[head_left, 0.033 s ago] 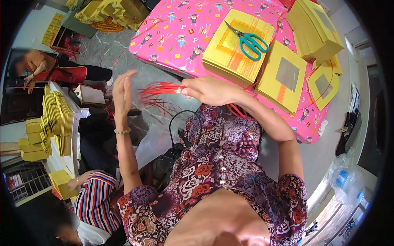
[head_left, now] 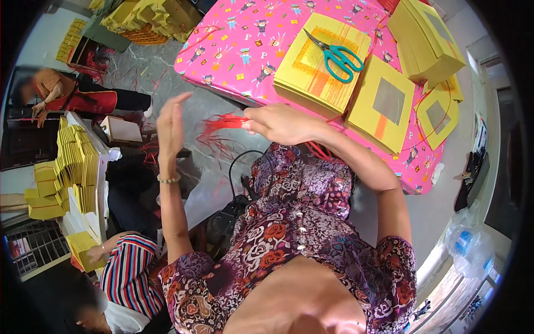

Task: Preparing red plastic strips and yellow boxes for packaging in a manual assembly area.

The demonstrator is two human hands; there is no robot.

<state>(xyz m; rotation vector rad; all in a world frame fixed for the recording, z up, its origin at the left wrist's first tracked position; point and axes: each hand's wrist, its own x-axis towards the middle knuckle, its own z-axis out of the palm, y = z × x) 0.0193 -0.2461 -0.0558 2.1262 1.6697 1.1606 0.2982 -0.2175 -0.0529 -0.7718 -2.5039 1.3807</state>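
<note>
A bundle of thin red cords is gripped in my right hand, its loose ends fanning out to the left and blurred by motion. More red cord hangs below that wrist, against my patterned clothing. My left hand is raised apart from the cord ends, fingers stretched out and holding nothing; a bead bracelet circles its wrist. Beyond my right hand, teal-handled scissors lie partly spread on a stack of yellow boards. Beside it is another yellow stack with a grey window.
A pink printed cloth covers the table ahead. Folded yellow pieces stand at its far right. To my left, a co-worker in a striped sleeve handles yellow pieces by a white table. Another person stands farther off.
My left hand has moved slightly right, its fingers leaning more toward the cords. The loose cord ends have swung closer to my right hand. Scissors and stacks are unmoved.
</note>
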